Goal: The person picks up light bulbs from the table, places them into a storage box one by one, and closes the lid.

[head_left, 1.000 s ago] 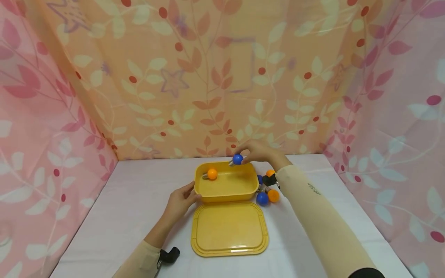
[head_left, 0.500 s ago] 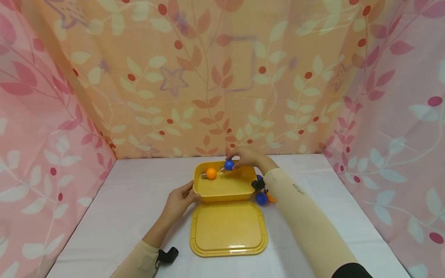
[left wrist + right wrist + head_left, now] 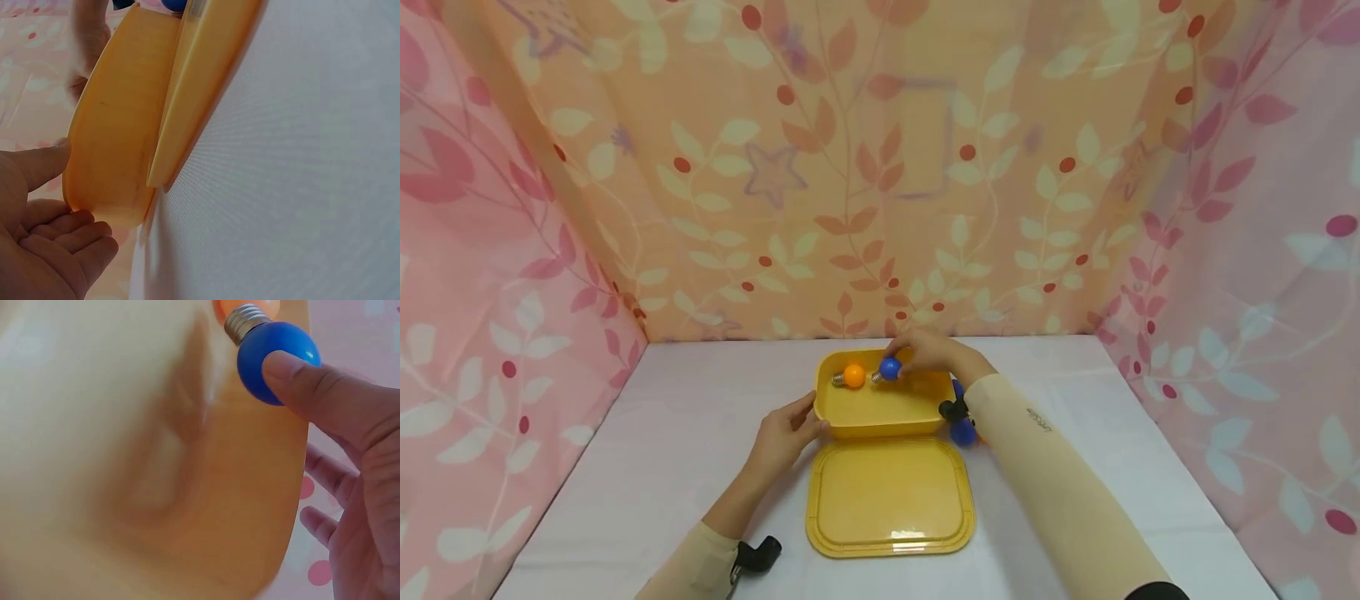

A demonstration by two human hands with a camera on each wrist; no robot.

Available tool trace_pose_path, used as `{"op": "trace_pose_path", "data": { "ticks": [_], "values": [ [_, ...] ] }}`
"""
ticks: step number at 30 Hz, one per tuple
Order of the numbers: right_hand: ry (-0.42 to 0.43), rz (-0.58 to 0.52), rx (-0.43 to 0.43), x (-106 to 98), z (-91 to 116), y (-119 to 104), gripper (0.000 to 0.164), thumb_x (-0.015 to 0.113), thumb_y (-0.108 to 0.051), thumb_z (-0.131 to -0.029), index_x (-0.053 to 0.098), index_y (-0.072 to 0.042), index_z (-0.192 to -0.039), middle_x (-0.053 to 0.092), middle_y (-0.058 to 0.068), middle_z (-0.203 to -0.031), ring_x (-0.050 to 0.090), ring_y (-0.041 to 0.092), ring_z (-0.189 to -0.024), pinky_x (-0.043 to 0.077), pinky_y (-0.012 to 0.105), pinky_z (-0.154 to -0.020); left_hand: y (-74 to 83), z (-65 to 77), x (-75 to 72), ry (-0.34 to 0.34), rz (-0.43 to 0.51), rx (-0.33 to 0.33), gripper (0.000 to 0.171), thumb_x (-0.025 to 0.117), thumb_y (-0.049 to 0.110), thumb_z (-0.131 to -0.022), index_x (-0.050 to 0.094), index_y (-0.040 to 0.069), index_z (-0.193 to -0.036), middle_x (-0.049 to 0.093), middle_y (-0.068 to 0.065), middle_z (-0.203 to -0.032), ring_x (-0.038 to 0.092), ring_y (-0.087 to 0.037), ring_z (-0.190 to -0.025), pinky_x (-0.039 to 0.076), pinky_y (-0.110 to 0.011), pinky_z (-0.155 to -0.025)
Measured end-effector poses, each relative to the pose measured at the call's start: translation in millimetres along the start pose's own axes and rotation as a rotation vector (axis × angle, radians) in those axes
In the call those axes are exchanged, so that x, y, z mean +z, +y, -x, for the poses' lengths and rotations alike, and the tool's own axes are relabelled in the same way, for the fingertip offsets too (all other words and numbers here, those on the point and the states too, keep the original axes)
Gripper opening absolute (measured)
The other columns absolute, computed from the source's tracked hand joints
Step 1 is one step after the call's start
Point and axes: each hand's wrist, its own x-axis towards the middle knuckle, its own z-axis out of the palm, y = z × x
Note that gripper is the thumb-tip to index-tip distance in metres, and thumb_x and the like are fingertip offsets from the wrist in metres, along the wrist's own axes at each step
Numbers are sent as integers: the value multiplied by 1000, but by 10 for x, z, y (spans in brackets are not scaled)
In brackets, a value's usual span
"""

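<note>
My right hand [image 3: 931,350] pinches a blue light bulb [image 3: 890,368] inside the yellow box [image 3: 880,411]. In the right wrist view, the thumb presses on the blue globe [image 3: 275,347], and the metal screw base [image 3: 246,322] points away from the hand. Just left of it an orange light bulb [image 3: 853,376] lies on the box floor. My left hand [image 3: 782,433] rests against the left end of the box. In the left wrist view its straight thumb touches the rim and its loosely bent fingers [image 3: 81,234] lie at the end wall.
The yellow lid [image 3: 891,500] lies flat on the white tablecloth [image 3: 715,392], in front of the box. Several more bulbs sit right of the box, partly hidden by my right forearm; one is a blue bulb [image 3: 962,432]. Patterned cloth [image 3: 850,167] walls the table.
My right hand has brought the blue bulb left and down, from above the box's back right rim into the box, beside the orange bulb. The left hand stays at the box's end.
</note>
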Motion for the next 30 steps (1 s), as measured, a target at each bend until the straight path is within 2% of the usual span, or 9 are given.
{"op": "trace_pose_path", "data": {
  "ticks": [4,9,16,18,24,30],
  "values": [
    [-9,38,-34,11,-26,-9,35,85,-25,-85,77,-25,-119,72,-10,-117,54,18,-117,40,42,-108,19,-3,-8,0,-4,1,71,79,30,-92,48,12,-153,51,-9,-154,53,-28,-139,52,-39,-105],
    [-37,53,-8,20,-55,-27,37,85,-25,-85,77,-26,-121,72,-10,-121,57,17,-119,38,45,-112,20,-4,-10,-1,-2,3,72,80,31,-91,49,11,-153,51,-9,-154,53,-28,-138,51,-38,-106],
    [-79,47,32,69,-74,-38,32,86,-28,-85,78,-30,-117,70,-14,-113,43,18,-113,33,40,-101,18,-7,0,-1,5,4,71,80,29,-91,49,11,-153,51,-9,-154,53,-28,-139,51,-38,-106],
    [-81,67,28,81,-86,-30,33,85,-29,-86,77,-30,-117,69,-15,-113,43,17,-111,32,39,-100,19,-6,-1,0,4,8,71,79,30,-92,49,11,-153,52,-9,-154,53,-29,-139,51,-39,-106],
    [-70,89,4,77,-88,-49,34,84,-26,-87,77,-24,-120,72,-12,-116,47,16,-110,31,42,-104,-5,-13,1,6,-3,15,72,80,33,-91,49,12,-153,52,-8,-153,53,-29,-139,51,-40,-107],
    [-41,80,5,-63,-1,-110,34,82,-22,-88,77,-21,-121,72,-7,-121,49,22,-124,29,48,-114,6,-17,0,2,0,5,71,79,31,-92,49,12,-153,52,-8,-153,53,-28,-138,51,-40,-107]
  ]
}}
